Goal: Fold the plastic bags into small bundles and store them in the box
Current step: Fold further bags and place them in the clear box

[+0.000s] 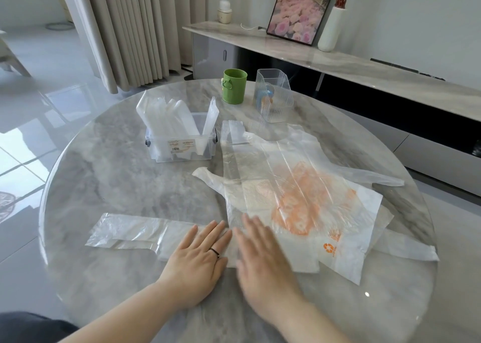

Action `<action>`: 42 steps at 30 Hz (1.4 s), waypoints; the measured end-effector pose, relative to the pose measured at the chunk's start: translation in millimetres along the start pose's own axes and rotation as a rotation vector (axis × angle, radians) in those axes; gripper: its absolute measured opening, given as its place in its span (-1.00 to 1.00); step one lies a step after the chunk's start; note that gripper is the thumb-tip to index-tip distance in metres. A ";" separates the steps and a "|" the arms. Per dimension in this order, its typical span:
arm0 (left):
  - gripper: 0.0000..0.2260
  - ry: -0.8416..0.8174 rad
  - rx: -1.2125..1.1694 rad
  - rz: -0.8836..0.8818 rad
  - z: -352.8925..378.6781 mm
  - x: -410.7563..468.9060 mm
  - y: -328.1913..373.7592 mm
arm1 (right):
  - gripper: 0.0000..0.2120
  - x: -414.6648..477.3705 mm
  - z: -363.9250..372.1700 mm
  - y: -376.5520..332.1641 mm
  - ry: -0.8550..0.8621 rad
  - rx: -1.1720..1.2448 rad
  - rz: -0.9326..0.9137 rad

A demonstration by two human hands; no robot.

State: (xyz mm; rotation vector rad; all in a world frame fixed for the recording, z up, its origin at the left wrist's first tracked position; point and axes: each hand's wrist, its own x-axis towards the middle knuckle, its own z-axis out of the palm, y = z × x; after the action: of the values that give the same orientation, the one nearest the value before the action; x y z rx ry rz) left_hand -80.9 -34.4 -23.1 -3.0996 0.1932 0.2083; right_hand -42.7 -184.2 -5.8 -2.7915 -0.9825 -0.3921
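Note:
A clear plastic bag (130, 232) lies flat as a long strip across the near part of the round table. Both palms press down on its right half. My left hand (197, 258), with a dark ring, lies flat with fingers together. Just right of it, my right hand (263, 262) is also flat and slightly blurred. Beyond my right hand a pile of loose bags (312, 194) spreads out, the top one printed in orange. The clear storage box (181, 145) stands at mid-table with several folded bags upright inside.
A green cup (234, 86) and a ribbed clear holder (273, 95) stand at the table's far side. The marble table (117, 181) ends close to my body. A long sideboard (364, 69) with a picture frame, vase and small camera runs behind.

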 end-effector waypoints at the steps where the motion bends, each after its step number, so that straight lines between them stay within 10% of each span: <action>1: -0.37 0.015 0.011 -0.001 1.2 1.0 -0.2 | -0.55 -1.5 5.1 -9.8 -0.070 0.010 -0.020; 8: -0.33 0.133 -0.063 -0.019 -0.6 6.4 -2.6 | -0.40 -23.6 14.8 16.5 -0.312 -0.059 0.148; 13: -0.72 0.178 -0.249 -0.095 -31.9 13.8 -6.2 | -0.46 -36.4 7.8 39.9 -0.334 -0.072 0.242; 27: -0.61 -0.498 -0.367 -0.163 -73.1 44.1 -4.8 | -0.55 -36.7 12.4 51.1 -0.002 -0.151 0.075; 35: -0.72 -0.182 -0.726 -0.267 -71.2 -2.5 -3.4 | -0.64 -32.1 -8.9 43.1 0.342 0.118 -0.002; 42: -0.69 0.221 -1.429 -0.718 -56.5 -22.4 -21.9 | -0.62 -31.2 -20.9 14.9 0.459 0.190 -0.176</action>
State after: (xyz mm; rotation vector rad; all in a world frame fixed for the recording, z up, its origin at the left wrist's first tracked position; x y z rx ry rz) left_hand -92.8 -12.0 36.3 -4.0787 -1.7928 -0.0975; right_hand -60.7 -219.0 4.0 -2.3004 -1.0812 -0.8658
